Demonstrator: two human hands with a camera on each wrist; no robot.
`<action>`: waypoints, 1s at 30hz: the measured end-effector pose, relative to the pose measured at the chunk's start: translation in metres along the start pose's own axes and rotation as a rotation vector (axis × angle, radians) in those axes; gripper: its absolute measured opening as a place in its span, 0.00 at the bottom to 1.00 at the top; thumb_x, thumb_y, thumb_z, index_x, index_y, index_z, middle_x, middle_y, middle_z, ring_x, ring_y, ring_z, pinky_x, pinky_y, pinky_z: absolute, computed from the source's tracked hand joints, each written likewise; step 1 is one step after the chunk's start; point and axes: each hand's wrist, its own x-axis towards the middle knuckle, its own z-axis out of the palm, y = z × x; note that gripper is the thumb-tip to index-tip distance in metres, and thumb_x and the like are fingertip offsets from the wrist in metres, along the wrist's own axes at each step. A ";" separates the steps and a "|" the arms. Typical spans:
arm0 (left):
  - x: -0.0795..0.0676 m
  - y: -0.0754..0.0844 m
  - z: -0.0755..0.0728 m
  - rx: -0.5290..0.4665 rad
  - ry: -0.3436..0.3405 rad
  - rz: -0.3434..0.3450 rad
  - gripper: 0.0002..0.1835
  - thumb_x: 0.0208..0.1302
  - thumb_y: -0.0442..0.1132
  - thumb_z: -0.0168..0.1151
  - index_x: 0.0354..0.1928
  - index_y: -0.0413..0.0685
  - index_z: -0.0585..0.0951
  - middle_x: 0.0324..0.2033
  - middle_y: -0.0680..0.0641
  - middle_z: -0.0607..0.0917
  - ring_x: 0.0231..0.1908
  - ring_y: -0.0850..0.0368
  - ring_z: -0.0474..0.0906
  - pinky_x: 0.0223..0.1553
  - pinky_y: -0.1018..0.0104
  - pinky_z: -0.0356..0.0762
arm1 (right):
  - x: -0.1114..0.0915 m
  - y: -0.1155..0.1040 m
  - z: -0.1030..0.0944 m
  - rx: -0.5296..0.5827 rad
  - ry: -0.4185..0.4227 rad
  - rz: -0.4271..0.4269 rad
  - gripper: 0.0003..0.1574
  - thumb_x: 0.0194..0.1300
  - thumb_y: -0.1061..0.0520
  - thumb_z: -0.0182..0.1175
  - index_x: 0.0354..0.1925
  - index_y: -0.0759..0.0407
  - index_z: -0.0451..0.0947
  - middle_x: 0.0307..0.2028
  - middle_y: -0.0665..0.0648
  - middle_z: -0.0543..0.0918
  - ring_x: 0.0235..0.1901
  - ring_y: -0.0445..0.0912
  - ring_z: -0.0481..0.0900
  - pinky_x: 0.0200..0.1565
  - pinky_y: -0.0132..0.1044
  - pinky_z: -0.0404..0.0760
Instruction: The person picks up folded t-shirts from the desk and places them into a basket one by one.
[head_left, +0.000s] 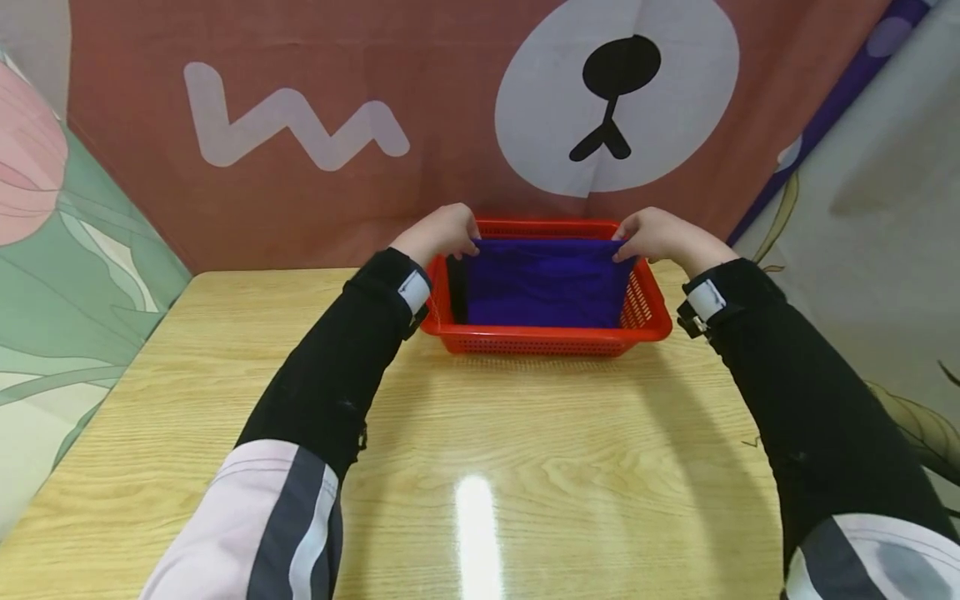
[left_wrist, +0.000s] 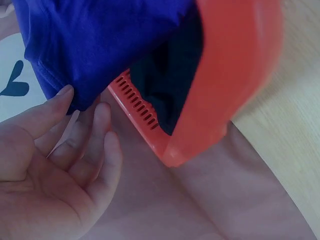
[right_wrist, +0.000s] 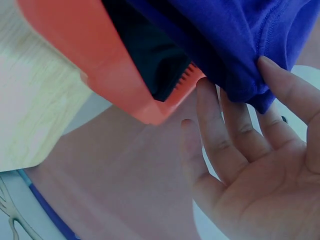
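A blue cloth with stitched seams is stretched between my two hands, over the red plastic basket. My left hand pinches its upper left corner between thumb and fingers; the left wrist view shows the thumb on the blue fabric. At the upper right corner, my right hand pinches the cloth the same way, beside a stitched seam in the right wrist view. A dark cloth lies inside the basket, partly hidden behind the blue one.
The basket stands at the far edge of a light wooden table, close to a brown hanging cloth with a printed animal face. A patterned curtain hangs on the left. Perforated basket walls rise around the dark cloth.
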 end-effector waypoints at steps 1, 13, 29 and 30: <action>0.001 0.001 0.000 0.000 -0.001 -0.002 0.13 0.68 0.37 0.64 0.51 0.39 0.81 0.46 0.41 0.83 0.40 0.48 0.81 0.47 0.57 0.80 | 0.001 0.001 0.000 0.009 -0.006 0.007 0.17 0.66 0.58 0.63 0.48 0.69 0.76 0.43 0.65 0.80 0.42 0.58 0.74 0.48 0.52 0.78; 0.007 0.003 0.007 0.029 -0.049 -0.019 0.16 0.72 0.36 0.58 0.59 0.39 0.77 0.53 0.40 0.81 0.43 0.46 0.82 0.43 0.58 0.79 | 0.012 0.009 0.006 0.051 -0.075 0.080 0.21 0.68 0.56 0.62 0.52 0.69 0.73 0.49 0.66 0.77 0.44 0.59 0.77 0.50 0.55 0.79; 0.010 0.002 0.007 0.066 -0.056 -0.022 0.17 0.74 0.36 0.55 0.61 0.39 0.76 0.52 0.39 0.80 0.41 0.47 0.81 0.42 0.58 0.78 | 0.023 0.003 0.011 0.104 -0.110 0.151 0.20 0.70 0.58 0.60 0.54 0.70 0.71 0.52 0.67 0.74 0.46 0.59 0.78 0.53 0.53 0.77; 0.010 0.001 0.007 0.069 -0.058 -0.025 0.17 0.74 0.36 0.56 0.61 0.39 0.76 0.52 0.39 0.80 0.40 0.48 0.81 0.42 0.58 0.78 | 0.023 0.003 0.012 0.107 -0.109 0.151 0.20 0.70 0.58 0.60 0.53 0.70 0.71 0.51 0.66 0.74 0.45 0.59 0.78 0.53 0.52 0.78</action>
